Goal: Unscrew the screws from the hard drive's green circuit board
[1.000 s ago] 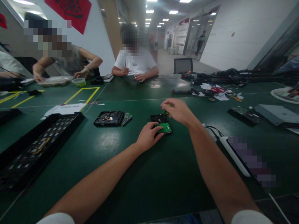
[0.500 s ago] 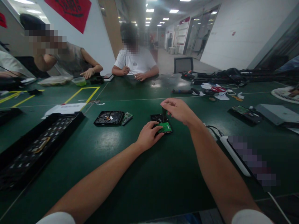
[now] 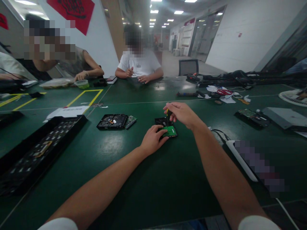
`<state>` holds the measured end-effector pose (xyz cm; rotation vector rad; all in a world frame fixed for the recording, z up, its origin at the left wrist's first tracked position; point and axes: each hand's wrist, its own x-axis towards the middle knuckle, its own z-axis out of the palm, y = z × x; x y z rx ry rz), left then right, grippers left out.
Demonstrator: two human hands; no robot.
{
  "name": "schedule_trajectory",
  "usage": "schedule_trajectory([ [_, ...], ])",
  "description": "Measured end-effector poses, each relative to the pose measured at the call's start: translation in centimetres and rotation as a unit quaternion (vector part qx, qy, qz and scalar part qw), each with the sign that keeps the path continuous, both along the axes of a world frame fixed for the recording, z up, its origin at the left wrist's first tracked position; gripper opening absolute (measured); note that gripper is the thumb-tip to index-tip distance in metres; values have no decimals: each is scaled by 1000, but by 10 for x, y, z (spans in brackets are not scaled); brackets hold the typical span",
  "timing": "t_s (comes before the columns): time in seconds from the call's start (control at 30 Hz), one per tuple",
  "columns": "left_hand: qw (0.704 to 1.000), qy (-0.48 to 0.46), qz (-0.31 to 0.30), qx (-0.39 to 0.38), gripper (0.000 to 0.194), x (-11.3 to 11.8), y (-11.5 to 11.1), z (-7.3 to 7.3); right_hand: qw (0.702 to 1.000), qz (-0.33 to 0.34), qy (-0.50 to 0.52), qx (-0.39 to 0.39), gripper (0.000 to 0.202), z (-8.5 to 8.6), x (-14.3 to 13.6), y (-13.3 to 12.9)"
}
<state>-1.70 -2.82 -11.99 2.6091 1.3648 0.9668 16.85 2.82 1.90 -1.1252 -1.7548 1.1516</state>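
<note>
A hard drive with a green circuit board (image 3: 172, 131) facing up lies on the dark green table. My left hand (image 3: 153, 140) grips it from the left, fingers across the board and thumb along the near edge. In my right hand (image 3: 180, 114) is a screwdriver (image 3: 169, 114) with a black and yellow handle, held upright between curled fingers. Its shaft points down at the board; exactly where the tip meets it is too small to tell. Part of the black drive body (image 3: 163, 120) shows just behind the board.
Left of my hands lie another opened hard drive (image 3: 112, 121) and a loose circuit board (image 3: 130, 121). A long black tray (image 3: 59, 140) stands farther left. To the right are a tablet-like device (image 3: 242, 163), another drive (image 3: 251, 116) and a grey box (image 3: 285, 116). Two people sit across the table.
My right fingers have shifted and opened slightly around the screwdriver, showing the yellow on its handle. My left hand and the hard drive stay put. The person at far left has moved a hand.
</note>
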Motion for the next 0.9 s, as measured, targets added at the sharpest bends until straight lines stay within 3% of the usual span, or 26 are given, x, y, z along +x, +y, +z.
schedule_trajectory([
  [0.13, 1000, 3, 4, -2, 37, 0, 0, 0, 999, -5, 32, -34, 23, 0, 1, 1],
  [0.3, 1000, 0, 4, -7, 36, 0, 0, 0, 997, -26, -46, 50, 21, 4, 4, -3],
  [0.43, 1000, -2, 2, -8, 35, 0, 1, 0, 995, -46, -70, 60, 28, 4, 3, -5],
  [0.53, 1000, -4, 3, -6, 35, 0, 1, -1, 993, -62, -83, 56, 27, 3, 2, -5],
  [0.73, 1000, -3, -2, 1, 36, 0, 0, -1, 998, -5, -52, 39, 27, 3, 2, -3],
  [0.9, 1000, -1, -1, 1, 36, 0, 1, -2, 999, -18, 6, -30, 25, 3, 0, 0],
])
